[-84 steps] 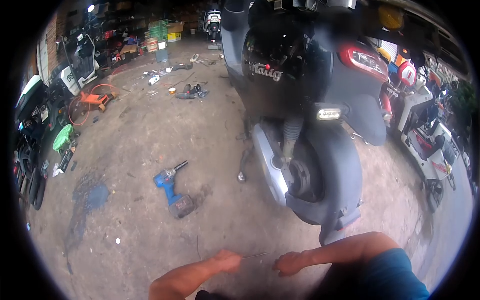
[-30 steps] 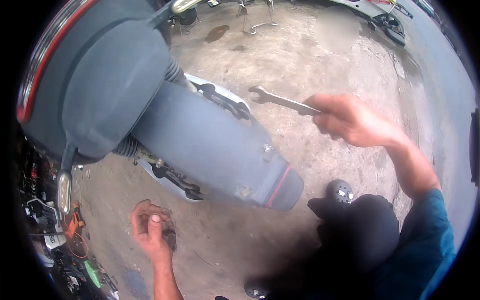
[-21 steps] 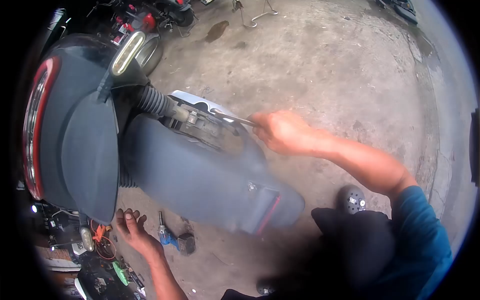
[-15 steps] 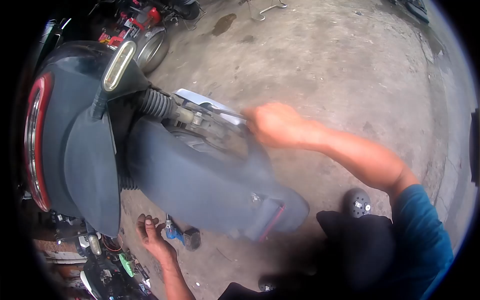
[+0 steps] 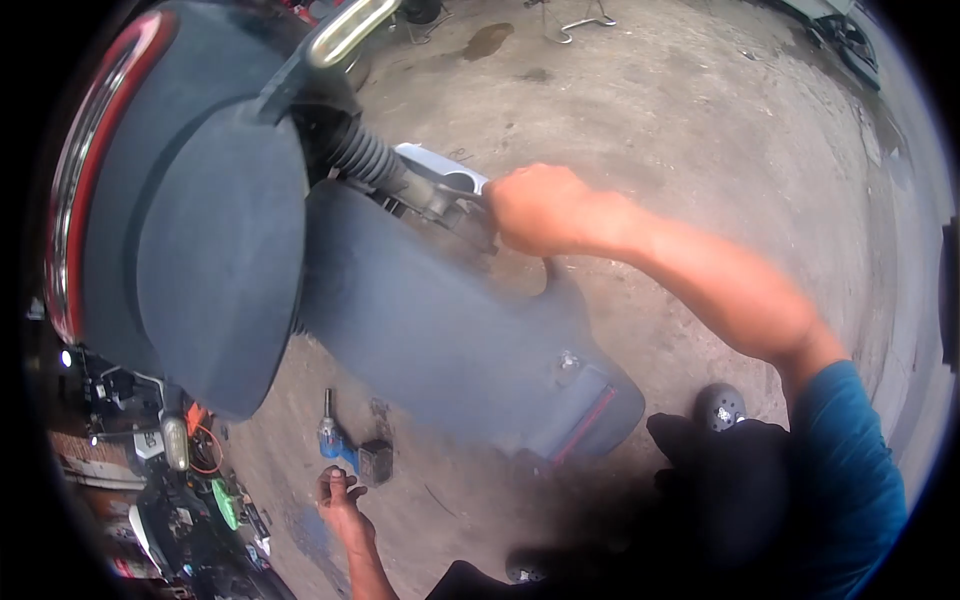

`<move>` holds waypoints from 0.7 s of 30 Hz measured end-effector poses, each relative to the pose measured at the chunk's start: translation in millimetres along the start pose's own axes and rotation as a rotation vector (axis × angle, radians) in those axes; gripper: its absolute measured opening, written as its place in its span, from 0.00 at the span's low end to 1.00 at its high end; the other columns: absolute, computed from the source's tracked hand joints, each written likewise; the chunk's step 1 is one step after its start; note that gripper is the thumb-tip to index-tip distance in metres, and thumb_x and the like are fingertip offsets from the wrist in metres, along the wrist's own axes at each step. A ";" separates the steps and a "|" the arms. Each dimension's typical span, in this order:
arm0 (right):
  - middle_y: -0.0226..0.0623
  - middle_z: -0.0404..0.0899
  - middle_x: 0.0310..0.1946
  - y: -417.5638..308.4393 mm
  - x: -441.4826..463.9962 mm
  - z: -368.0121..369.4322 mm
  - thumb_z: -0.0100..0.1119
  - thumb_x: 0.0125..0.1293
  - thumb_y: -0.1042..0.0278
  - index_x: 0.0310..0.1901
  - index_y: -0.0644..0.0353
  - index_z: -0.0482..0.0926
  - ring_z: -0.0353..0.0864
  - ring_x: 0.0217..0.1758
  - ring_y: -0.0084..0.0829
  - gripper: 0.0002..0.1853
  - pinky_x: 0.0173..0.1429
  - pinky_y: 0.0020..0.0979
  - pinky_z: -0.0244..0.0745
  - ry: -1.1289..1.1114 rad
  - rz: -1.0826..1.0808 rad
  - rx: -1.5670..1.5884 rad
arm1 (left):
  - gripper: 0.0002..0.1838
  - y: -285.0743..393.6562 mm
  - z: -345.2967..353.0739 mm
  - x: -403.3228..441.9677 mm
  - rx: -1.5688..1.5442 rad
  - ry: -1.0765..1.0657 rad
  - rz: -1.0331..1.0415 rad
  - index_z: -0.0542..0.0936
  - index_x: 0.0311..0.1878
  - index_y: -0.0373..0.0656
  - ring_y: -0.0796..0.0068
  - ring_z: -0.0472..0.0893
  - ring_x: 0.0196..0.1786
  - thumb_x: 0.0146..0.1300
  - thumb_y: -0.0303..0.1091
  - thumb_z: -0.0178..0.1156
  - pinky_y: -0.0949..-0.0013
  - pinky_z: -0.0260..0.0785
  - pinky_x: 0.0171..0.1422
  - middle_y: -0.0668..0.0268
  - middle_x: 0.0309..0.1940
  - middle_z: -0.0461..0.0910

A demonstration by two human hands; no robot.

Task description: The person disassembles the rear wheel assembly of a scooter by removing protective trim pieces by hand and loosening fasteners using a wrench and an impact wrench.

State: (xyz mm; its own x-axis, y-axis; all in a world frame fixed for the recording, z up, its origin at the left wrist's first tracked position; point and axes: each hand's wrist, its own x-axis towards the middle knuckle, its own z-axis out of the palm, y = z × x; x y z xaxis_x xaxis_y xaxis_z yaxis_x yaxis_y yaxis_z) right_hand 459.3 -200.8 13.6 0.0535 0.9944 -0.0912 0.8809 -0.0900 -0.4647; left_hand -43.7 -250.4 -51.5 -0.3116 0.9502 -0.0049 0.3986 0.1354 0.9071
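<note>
My right hand [image 5: 538, 212] is closed beside the lower end of the rear shock absorber [image 5: 365, 155] of a dark scooter. A slim metal tool, likely a wrench, seems to run into its grip; my fingers hide most of it. Below lies the matte grey rear mudguard [image 5: 440, 330], blurred, with a reddish strip near its tip. Lower left, my left hand [image 5: 343, 505] hangs over the floor, fingers loosely curled and apart, with nothing visible in it. Just above it a blue cordless impact driver [image 5: 333, 440] lies on the concrete.
The scooter's tail panel [image 5: 220, 250] and red tail light [image 5: 85, 180] fill the left. Another motorcycle [image 5: 165, 500] and loose items stand lower left. My shoe [image 5: 722, 405] is on the concrete floor [image 5: 680, 130]. A vehicle wheel [image 5: 850, 50] shows top right.
My view has shifted closer over the scooter's tail. The right hand stays by the shock's lower end; the mudguard sits further right. My left hand is now below the impact driver rather than left of it.
</note>
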 end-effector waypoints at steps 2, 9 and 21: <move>0.45 0.86 0.33 -12.5 2.8 -11.7 0.58 0.58 0.71 0.36 0.66 0.84 0.87 0.39 0.41 0.09 0.44 0.39 0.80 -0.063 0.070 0.084 | 0.14 -21.1 -16.4 1.9 0.046 -0.026 -0.032 0.78 0.44 0.40 0.76 0.77 0.36 0.64 0.41 0.63 0.71 0.72 0.36 0.67 0.36 0.77; 0.34 0.74 0.31 27.9 -27.2 16.5 0.48 0.68 0.67 0.55 0.63 0.75 0.75 0.32 0.30 0.17 0.34 0.30 0.70 0.325 0.076 0.393 | 0.18 -149.2 -78.8 29.7 0.175 0.081 -0.248 0.79 0.46 0.33 0.69 0.79 0.39 0.60 0.38 0.65 0.67 0.71 0.44 0.60 0.36 0.81; 0.19 0.55 0.13 126.4 -185.3 32.8 0.54 0.70 0.52 0.27 0.47 0.68 0.54 0.10 0.17 0.15 0.15 0.23 0.49 0.481 0.788 0.743 | 0.32 -239.3 -67.3 178.0 0.447 0.188 -0.305 0.77 0.52 0.29 0.49 0.81 0.54 0.56 0.50 0.66 0.56 0.71 0.59 0.40 0.47 0.81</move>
State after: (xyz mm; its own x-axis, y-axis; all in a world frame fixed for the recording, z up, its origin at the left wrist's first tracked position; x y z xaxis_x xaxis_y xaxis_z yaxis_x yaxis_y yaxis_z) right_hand 545.3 -398.3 -57.1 0.7700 0.5551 -0.3146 0.0455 -0.5395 -0.8408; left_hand -252.5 -132.5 -241.1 -0.6016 0.7888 -0.1263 0.5800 0.5400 0.6100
